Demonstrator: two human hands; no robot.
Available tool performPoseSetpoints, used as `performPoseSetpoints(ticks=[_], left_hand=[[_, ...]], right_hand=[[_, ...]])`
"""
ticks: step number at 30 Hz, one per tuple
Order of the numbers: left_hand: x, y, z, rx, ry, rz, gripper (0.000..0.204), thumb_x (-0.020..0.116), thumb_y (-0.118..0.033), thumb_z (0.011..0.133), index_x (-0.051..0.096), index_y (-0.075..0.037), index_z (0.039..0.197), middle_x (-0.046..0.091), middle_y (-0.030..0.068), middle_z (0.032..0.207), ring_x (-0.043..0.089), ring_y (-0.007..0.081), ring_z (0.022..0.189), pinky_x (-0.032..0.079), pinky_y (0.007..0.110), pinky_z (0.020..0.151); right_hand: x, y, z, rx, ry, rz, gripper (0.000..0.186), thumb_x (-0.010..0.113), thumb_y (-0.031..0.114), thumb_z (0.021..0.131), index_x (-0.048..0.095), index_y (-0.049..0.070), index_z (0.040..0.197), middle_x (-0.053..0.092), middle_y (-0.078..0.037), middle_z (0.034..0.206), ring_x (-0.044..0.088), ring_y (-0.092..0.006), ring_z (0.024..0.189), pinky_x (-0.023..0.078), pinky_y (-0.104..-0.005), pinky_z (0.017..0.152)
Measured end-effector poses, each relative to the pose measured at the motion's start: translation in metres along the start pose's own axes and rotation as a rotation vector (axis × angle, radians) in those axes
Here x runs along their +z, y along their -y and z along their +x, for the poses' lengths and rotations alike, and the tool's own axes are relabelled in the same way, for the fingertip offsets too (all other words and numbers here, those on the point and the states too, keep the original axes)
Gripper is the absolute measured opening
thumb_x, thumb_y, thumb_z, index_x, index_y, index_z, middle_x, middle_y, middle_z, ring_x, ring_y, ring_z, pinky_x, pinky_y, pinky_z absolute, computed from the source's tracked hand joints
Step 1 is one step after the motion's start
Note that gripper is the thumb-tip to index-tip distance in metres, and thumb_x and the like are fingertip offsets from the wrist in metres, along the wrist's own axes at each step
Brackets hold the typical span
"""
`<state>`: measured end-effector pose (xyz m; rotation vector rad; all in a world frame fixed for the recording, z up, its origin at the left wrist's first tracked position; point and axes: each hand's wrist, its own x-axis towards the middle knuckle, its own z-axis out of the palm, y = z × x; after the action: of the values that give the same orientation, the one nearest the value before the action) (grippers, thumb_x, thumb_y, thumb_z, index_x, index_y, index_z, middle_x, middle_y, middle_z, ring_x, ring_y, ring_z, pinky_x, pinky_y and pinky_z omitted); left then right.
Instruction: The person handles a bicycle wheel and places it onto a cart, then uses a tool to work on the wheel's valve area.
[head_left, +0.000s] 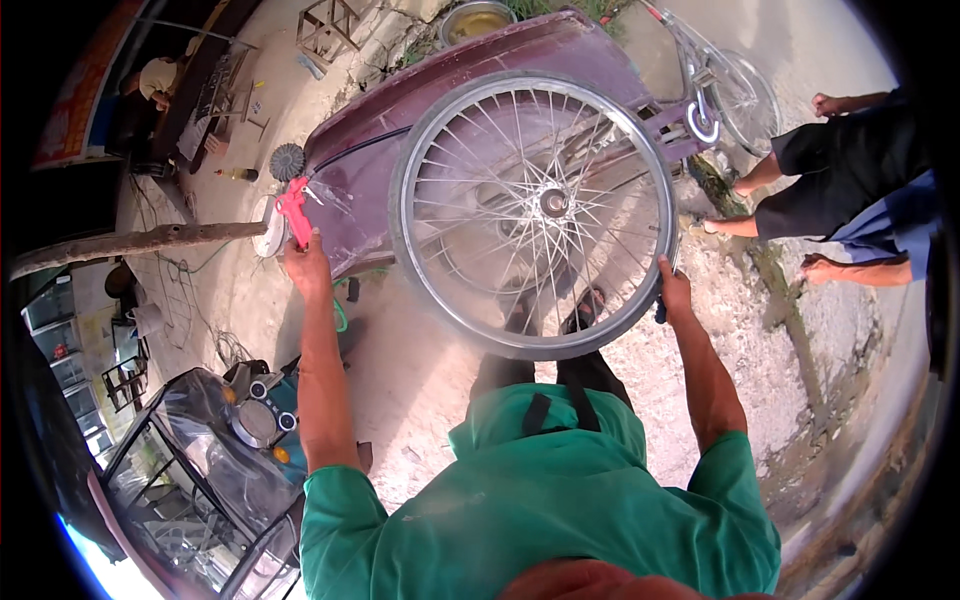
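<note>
My left hand (307, 264) is closed round the handle of a red spray gun (294, 208), held over the left end of a purple metal cart body (355, 135). A faint whitish spray shows beside the gun's nozzle. In front of me a spoked wheel (535, 348) with a grey tyre and a metal hub stands over the cart body and hides much of it. My right hand (675, 290) grips the wheel's right edge. A small dark thing (660, 312) shows by those fingers; I cannot make out what it is.
At the right stand people with bare legs and dark clothes (850, 165). A bicycle wheel (745, 100) is at the back right. A wooden pole (140, 245) juts in from the left. A three-wheeled vehicle (205, 430) with clear sheeting stands at the lower left. A metal basin (478, 12) lies behind.
</note>
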<state>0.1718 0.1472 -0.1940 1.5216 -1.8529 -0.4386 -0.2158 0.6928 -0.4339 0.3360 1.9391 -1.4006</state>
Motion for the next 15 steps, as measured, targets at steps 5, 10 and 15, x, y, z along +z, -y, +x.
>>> performPoseSetpoints(ticks=[5, 10, 15], left_hand=[[0.051, 0.016, 0.014, 0.027, 0.072, -0.198, 0.029, 0.073, -0.024, 0.097, 0.058, 0.001, 0.1, 0.059, 0.0076, 0.08, 0.052, 0.0173, 0.064, 0.043, 0.035, 0.06], [0.051, -0.069, -0.009, -0.052, 0.163, -0.487, 0.03, 0.072, -0.021, 0.097, 0.055, 0.002, 0.106, 0.058, 0.0058, 0.08, 0.054, 0.0152, 0.069, 0.047, 0.035, 0.065], [0.083, -0.166, -0.004, 0.292, 0.196, -0.495, 0.03, 0.073, -0.021, 0.097, 0.056, 0.001, 0.11, 0.061, 0.0064, 0.08, 0.056, 0.0153, 0.07, 0.05, 0.035, 0.068]], right_hand=[[0.005, -0.009, 0.001, -0.13, -0.179, -0.183, 0.075, 0.067, 0.059, 0.093, 0.066, -0.012, 0.117, 0.073, -0.022, 0.103, 0.069, -0.0327, 0.096, 0.053, -0.0412, 0.089], [0.032, 0.009, -0.032, -0.158, -0.442, -0.466, 0.074, 0.061, 0.063, 0.094, 0.066, -0.006, 0.121, 0.072, -0.029, 0.111, 0.068, -0.0465, 0.109, 0.052, -0.0503, 0.095], [0.038, 0.028, -0.042, -0.195, -0.46, -0.468, 0.072, 0.059, 0.066, 0.094, 0.066, -0.002, 0.117, 0.073, -0.028, 0.108, 0.069, -0.047, 0.106, 0.052, -0.0526, 0.092]])
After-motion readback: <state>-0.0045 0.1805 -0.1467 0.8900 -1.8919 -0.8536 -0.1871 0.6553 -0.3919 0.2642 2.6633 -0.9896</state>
